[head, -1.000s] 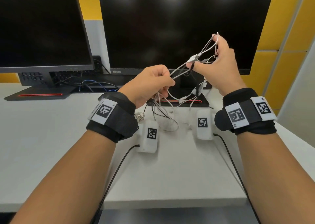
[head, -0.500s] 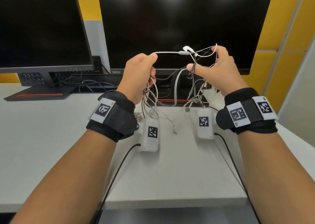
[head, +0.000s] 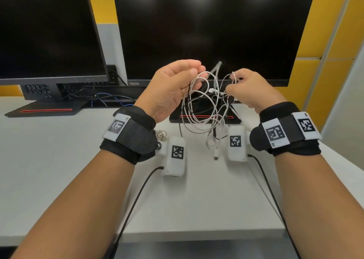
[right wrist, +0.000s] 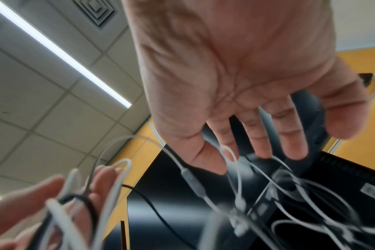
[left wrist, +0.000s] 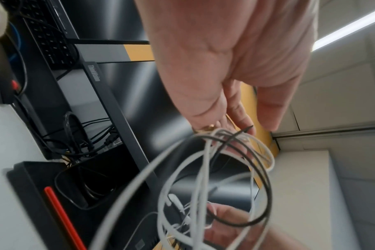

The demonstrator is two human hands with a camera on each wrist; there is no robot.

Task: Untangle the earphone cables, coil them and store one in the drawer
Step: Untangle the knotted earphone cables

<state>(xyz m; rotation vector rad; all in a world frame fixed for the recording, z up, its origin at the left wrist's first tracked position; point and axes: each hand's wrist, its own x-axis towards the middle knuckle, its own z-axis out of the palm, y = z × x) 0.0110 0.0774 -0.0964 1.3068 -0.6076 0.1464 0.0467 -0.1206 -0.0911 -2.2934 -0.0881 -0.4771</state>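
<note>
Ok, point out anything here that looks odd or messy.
The earphone cables are one knot: white and black strands looped together between the left hand and right hand, ends trailing onto the desk. No damage visible.

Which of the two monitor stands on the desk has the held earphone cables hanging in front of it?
The right stand, under the larger monitor; the tangled cables dangle before its red stripe. The left stand has none.
</note>
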